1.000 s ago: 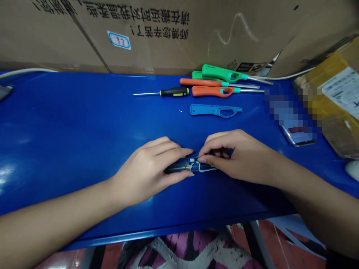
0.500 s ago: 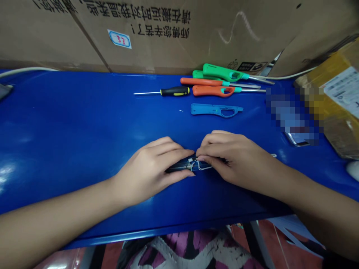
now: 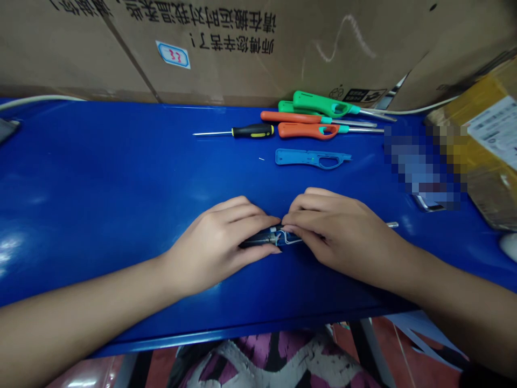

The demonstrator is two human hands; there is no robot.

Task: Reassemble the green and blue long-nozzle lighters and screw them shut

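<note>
An opened lighter body (image 3: 258,238) with a thin white wire lies low over the blue table, between my hands. My left hand (image 3: 226,240) grips its left end, thumb below and fingers above. The fingertips of my right hand (image 3: 331,223) are pinched together at its middle, by the white wire (image 3: 287,237). A metal tip (image 3: 392,224) shows beyond my right hand, which hides the part between. Farther back lies a loose blue half shell (image 3: 313,158) with a trigger opening.
A black and yellow screwdriver (image 3: 253,131), orange lighters (image 3: 309,130) and green lighters (image 3: 321,103) lie along the back of the blue table (image 3: 100,188). Behind stands a large cardboard box (image 3: 226,70). At right are a partly blurred phone (image 3: 428,203) and a taped parcel (image 3: 488,188).
Both hands keep nearly the same grip; the fingertips of my right hand have shifted very slightly. The whole view has moved a little.
</note>
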